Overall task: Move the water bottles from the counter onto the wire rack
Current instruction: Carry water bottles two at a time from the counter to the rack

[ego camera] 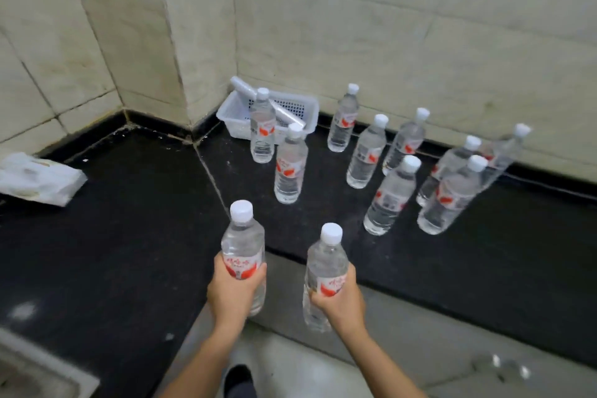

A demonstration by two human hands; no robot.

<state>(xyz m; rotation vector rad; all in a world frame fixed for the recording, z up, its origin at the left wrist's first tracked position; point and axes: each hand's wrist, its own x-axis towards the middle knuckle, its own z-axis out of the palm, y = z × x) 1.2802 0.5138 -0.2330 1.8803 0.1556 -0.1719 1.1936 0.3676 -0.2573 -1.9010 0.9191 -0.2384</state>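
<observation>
The left hand (235, 292) grasps a water bottle (243, 245) around its lower half, with the fingers curled over the red and white label. The right hand (339, 300) grasps a second water bottle (327, 263) in the same way, the thumb lying on the label. Both bottles are upright, clear and with white caps. They are held in the air near each other, just in front of the inner corner of the black desk (129, 236), above its edge and the grey floor (323, 365). Between the forearms a dark shoe (238, 376) shows on the floor.

Farther out, nine other bottles (290, 168) of the same kind stand upright on the desk. Two stand near the corner and seven stand in a loose group to the right, toward the tiled wall (387, 26). Behind the two nearer ones a white plastic basket (226, 111) sits in the corner against the wall. It holds pale rolled things (242, 89), and what they are cannot be told. At the left, well apart from the bottles, a white tissue pack (38, 179) lies on the desk. At the lower left a pale sink corner (38, 375) is in view.
</observation>
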